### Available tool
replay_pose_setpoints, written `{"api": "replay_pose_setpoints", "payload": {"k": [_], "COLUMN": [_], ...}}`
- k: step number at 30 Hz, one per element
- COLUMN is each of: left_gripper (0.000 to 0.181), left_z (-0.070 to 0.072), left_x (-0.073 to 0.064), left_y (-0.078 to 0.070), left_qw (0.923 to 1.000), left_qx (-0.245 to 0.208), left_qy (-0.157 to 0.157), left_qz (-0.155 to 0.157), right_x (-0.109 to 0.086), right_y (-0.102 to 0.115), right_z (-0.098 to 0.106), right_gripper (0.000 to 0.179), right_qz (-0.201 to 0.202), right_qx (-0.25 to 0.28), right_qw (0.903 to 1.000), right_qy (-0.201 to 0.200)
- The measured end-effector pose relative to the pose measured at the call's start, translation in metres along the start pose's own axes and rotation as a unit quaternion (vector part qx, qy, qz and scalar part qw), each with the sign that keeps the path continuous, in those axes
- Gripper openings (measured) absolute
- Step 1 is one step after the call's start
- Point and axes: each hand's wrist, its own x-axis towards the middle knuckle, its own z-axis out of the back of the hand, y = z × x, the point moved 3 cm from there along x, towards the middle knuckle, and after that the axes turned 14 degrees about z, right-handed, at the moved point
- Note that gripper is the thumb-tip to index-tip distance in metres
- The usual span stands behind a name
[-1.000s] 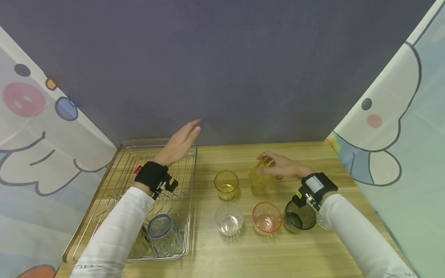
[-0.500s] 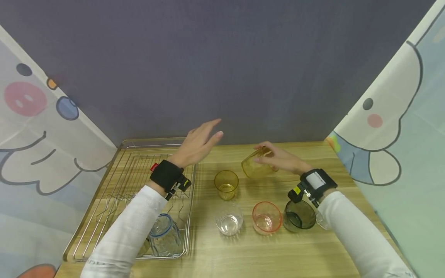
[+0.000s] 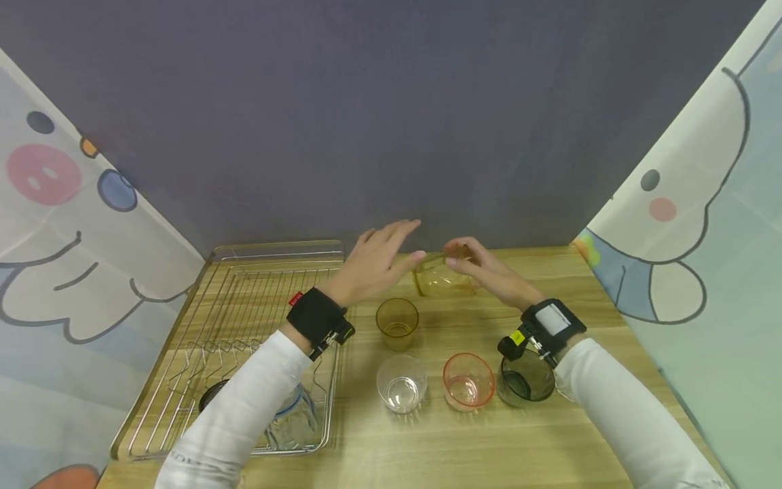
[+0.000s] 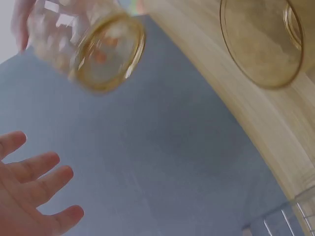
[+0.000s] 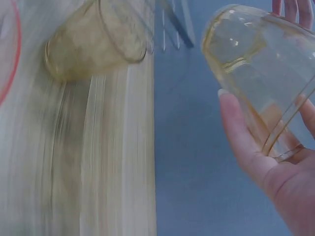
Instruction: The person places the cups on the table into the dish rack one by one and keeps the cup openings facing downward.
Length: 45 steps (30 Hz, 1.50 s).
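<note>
Thumb and fingers of my right hand (image 3: pixel 489 273) grip an amber drinking glass (image 3: pixel 432 280) tipped onto its side above the back of the table. In the right wrist view this held glass (image 5: pixel 266 64) lies between thumb and fingers. My left hand (image 3: pixel 375 266), fingers spread and fairly straight, hovers just left of the held glass with nothing in it. The left wrist view shows a gap between the left fingers (image 4: pixel 47 172) and the glass (image 4: pixel 110 54). A second amber glass (image 3: pixel 397 326) stands upright on the table below the hands.
A wire dish rack (image 3: pixel 332 407) at the left holds a blue-rimmed glass (image 3: pixel 292 426), partly behind the left sleeve. On the table (image 3: pixel 427 448) stand a clear glass (image 3: pixel 401 387), a red-rimmed glass (image 3: pixel 468 384) and a dark glass (image 3: pixel 525 380). A grey panel (image 3: pixel 391 136) rises behind.
My right hand has lifted the amber glass and carried it leftward and back while tipping it. My left hand has moved right from over the rack toward it.
</note>
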Motion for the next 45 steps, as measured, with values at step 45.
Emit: {"api": "replay_pose_setpoints", "payload": {"k": [45], "left_gripper": [0.043], "left_z": [-0.068], "left_x": [-0.018], "left_y": [0.001], "left_qw": [0.7683], "left_qx": [-0.578], "left_qy": [-0.029], "left_qz": [0.274], "right_x": [0.008], "right_y": [0.020], "right_z": [-0.052], "right_gripper": [0.054], "right_qz": [0.003], "right_qx": [0.139], "right_qw": [0.9899], "right_qy": [-0.029]}}
